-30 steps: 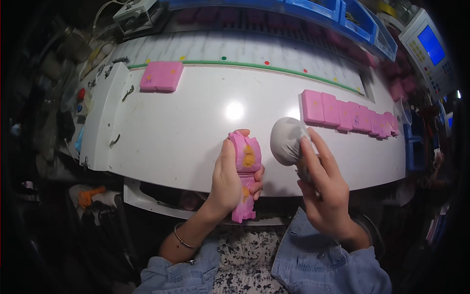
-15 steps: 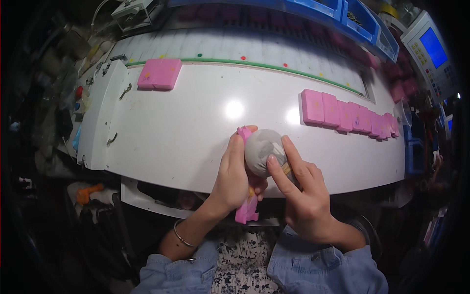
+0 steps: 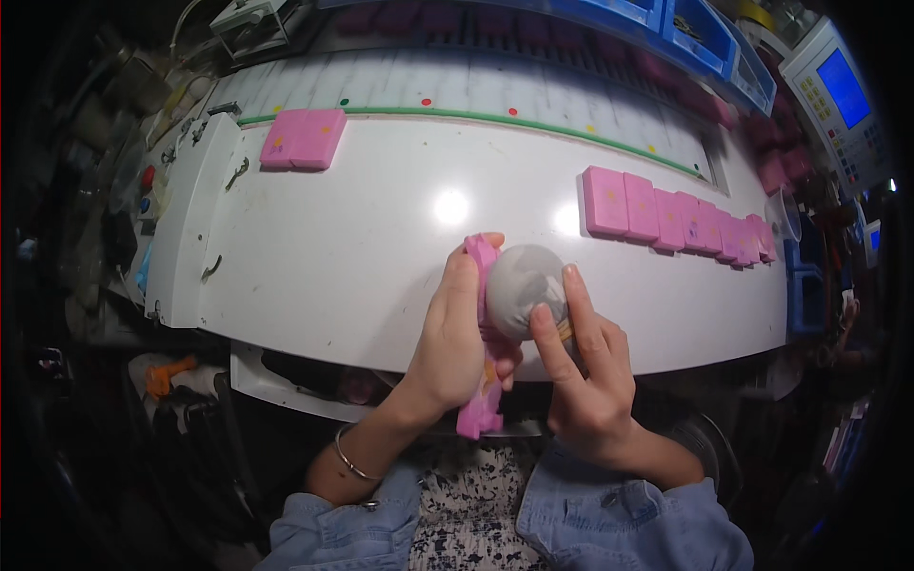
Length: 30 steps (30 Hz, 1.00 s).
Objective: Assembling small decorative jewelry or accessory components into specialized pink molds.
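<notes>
Above the table's front edge, my left hand (image 3: 447,343) is closed round a pink rubber mould (image 3: 480,417). The mould is held on edge, its upper end by my fingertips and its lower, notched end sticking out below my palm. My right hand (image 3: 595,385) grips a round grey-white powder pouch (image 3: 521,290) between thumb and fingers. A yellowish band shows at the pouch's lower right, by my fingers. The pouch sits right beside the mould's inner face; whether they touch cannot be made out.
Pink blocks (image 3: 303,140) lie at the table's far left, and a row of several more (image 3: 657,211) runs along the right. A green strip (image 3: 457,116) edges the white table (image 3: 333,257) at the back. Blue bins (image 3: 709,43) and a control panel (image 3: 840,90) stand behind.
My right hand has drawn the pouch slightly to the right and up, uncovering more of the pink mould. My left hand keeps its hold. The whole view has shifted a little.
</notes>
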Available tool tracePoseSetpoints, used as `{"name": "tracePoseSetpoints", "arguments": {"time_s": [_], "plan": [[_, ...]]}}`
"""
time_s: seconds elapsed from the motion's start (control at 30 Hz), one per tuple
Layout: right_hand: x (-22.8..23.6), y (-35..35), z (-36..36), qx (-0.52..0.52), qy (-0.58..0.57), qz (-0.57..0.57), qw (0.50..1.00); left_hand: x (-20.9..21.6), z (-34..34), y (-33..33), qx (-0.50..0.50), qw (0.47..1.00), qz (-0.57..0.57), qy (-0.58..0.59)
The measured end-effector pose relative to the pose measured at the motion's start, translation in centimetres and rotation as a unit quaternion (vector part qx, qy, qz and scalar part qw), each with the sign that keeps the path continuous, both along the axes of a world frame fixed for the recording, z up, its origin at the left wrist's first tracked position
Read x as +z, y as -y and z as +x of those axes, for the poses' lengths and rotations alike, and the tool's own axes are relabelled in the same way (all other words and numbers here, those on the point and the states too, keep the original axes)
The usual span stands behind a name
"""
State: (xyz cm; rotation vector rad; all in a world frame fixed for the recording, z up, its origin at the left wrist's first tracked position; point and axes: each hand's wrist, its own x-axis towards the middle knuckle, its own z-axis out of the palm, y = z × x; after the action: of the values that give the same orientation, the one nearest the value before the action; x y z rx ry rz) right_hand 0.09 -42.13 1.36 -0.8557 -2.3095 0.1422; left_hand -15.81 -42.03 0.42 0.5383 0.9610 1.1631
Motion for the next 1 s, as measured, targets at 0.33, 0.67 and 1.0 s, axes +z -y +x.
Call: {"name": "tracePoseSetpoints", "arguments": {"time_s": [0.33, 0.67, 1.0], "plan": [[0.7, 0.3, 0.6, -0.063, -0.078, -0.01, 0.995, -0.3, 0.5, 0.0, 0.009, 0.998, -0.057, 0.028], [0.0, 0.2, 0.4, -0.03, 0.025, 0.037, 0.999, -0.7, 0.8, -0.5, 0.001, 1.0, -0.016, -0.004], [-0.4, 0.3, 0.0, -0.033, 0.017, 0.011, 0.999, -0.4, 1.3, -0.2, 0.008, 0.998, 0.034, -0.061]]}}
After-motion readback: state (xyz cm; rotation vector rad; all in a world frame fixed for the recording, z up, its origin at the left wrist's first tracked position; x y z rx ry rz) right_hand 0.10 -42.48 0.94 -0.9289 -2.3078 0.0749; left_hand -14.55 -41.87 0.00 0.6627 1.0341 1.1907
